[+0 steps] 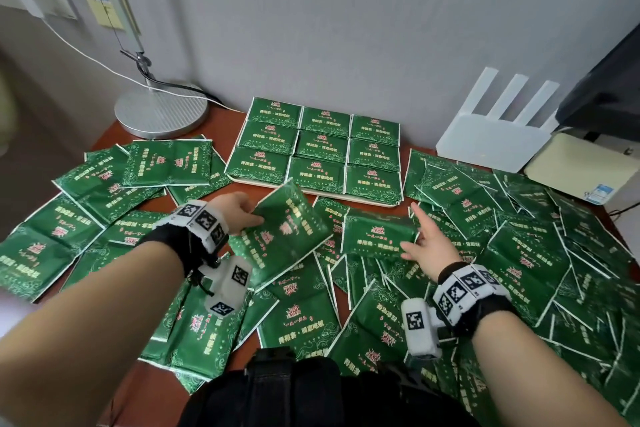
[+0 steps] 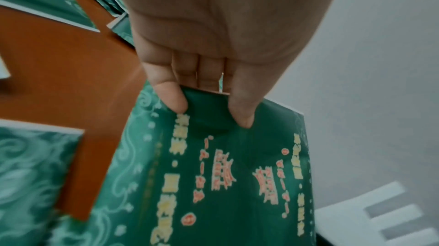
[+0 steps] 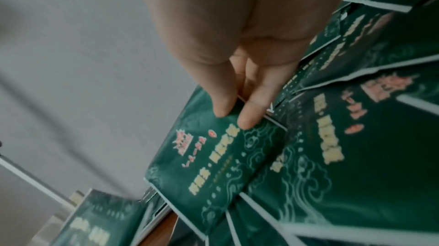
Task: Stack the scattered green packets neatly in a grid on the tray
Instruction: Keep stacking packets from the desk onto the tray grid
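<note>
Before the filled tray [image 1: 360, 202] — loose packets [image 1: 502, 253] all round — each hand's fingers [image 2: 242, 111] pinch a packet.

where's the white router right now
In the head view the white router stands at the table's far right against the grey wall, right of the tray of gridded packets and just left of a cream box.

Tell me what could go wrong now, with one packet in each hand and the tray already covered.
1. The left hand pinches its packet only at one edge; the tilted packet may slip from this grip.
2. The tray already carries a full grid of packets; a careless second layer may push them out of line.
3. The right hand grips a packet over the loose pile, and may drag neighbours.
</note>
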Motion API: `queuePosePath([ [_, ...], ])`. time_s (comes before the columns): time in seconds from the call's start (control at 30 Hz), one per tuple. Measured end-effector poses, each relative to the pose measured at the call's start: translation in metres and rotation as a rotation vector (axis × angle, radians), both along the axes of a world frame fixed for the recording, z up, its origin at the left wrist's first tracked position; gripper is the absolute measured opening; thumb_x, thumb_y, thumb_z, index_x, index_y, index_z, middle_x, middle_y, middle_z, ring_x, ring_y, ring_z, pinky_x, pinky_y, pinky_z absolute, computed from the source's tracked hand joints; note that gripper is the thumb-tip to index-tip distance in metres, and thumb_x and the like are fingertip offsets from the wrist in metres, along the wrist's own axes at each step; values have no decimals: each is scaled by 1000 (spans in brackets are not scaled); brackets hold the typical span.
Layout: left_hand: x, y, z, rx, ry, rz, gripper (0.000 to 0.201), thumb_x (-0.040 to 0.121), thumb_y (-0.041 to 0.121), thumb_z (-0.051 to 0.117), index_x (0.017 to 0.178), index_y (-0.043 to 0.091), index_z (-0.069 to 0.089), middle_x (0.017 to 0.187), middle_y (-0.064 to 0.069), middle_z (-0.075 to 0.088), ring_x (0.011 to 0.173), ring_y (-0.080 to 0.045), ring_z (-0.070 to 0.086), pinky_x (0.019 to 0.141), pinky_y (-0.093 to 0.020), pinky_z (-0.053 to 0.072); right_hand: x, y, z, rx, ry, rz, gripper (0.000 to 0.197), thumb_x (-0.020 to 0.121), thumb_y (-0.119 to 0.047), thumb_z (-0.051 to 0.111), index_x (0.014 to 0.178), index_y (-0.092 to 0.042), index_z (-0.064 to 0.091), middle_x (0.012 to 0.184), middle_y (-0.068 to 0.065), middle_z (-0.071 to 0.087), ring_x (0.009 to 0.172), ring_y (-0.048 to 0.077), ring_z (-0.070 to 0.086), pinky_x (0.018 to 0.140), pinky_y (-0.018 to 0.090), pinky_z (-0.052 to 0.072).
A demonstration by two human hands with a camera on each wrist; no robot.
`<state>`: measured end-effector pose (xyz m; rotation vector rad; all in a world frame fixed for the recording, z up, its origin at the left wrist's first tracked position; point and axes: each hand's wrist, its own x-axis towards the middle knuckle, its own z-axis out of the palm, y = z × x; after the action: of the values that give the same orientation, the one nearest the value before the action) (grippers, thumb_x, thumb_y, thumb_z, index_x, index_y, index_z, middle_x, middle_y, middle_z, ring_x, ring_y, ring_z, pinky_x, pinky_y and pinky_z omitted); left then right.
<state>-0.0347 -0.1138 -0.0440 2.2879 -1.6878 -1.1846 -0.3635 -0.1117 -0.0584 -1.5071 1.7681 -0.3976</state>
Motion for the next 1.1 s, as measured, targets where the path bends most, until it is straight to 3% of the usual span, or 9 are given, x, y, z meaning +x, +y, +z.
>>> queuePosePath([
  [0.2, -3, -5, 23, -77, 497, 253, 8, 87, 13, 57, 94, 13, 53, 101, -5, 60, 75, -13, 58, 56, -18, 51, -6, -2, 4, -99, 151, 9, 29, 91, -18, 53, 120, -22, 55, 126, 7, 50, 84, 13, 53, 67, 25, 47],
  [0.33, -6, 3, 10, -59, 552, 267, 75, 81, -3, 60, 142, 24, 25, 114, -8, 60, 95, -24, 62, 79, -34, 55, -4, 6, 5, -97, 320, 0, 23, 90, -21, 56, 111, -18, 64, 123, 7, 44, 102, 20, 47, 91, 28, 41],
  [0.4, -9, 8, 8, -46, 388, 106, 90, 81, -1, 62, 146, 33, 9, 118, -6, 59, 92, -18, 62, 66, -26, 53, -6, 7, 5, -106, 341, 5, 23, 90, -22, 56, 111, -16, 64, 125, 6, 47, 112, 22, 45, 99, 33, 36],
  [0.53, -6, 11, 3, -101, 13, -179, 47, 85, 10, 62, 127, 30, 52, 118, 3, 58, 94, -12, 58, 75, -22, 51, -8, 7, 7, -48, 227, 4, 31, 94, -25, 49, 121, -11, 55, 115, 9, 60, 94, 23, 54, 81, 30, 44],
  [0.63, -6, 12, 5, -181, -65, -196, 19, 86, 17, 62, 103, 23, 66, 102, 4, 59, 91, -11, 54, 83, -24, 48, -7, 5, 7, -61, 154, -22, 34, 93, -29, 49, 124, -14, 51, 115, 7, 61, 101, 26, 60, 86, 42, 50],
  [0.8, -11, 11, 9, -301, 122, -13, 9, 86, 21, 62, 79, 23, 57, 95, 4, 59, 74, -5, 52, 59, -15, 42, 0, 8, 8, -110, 183, 31, 29, 92, -9, 46, 115, -26, 40, 92, 22, 62, 77, 38, 63, 67, 48, 53],
  [0.9, -20, 10, 16, -271, 303, 25, 10, 88, 18, 59, 79, 21, 55, 82, 6, 61, 71, -2, 57, 53, -12, 44, 10, 7, 15, -165, 208, 122, 23, 93, -4, 41, 98, -26, 45, 104, 13, 60, 76, 29, 63, 64, 38, 52],
  [1.0, -33, 9, 23, -254, 425, 23, 13, 87, 14, 60, 77, 20, 57, 82, 2, 65, 77, -13, 63, 69, -23, 55, 27, 3, 28, -183, 151, 174, 24, 97, -10, 37, 96, -22, 57, 127, 2, 48, 73, 6, 58, 59, 13, 45],
  [1.1, -43, 6, 23, -259, 450, -9, 15, 86, 14, 63, 74, 22, 57, 80, 0, 68, 78, -18, 64, 80, -33, 55, 47, 2, 40, -154, 97, 271, 31, 96, -33, 36, 114, -19, 57, 130, 1, 47, 82, 4, 58, 74, 17, 50],
])
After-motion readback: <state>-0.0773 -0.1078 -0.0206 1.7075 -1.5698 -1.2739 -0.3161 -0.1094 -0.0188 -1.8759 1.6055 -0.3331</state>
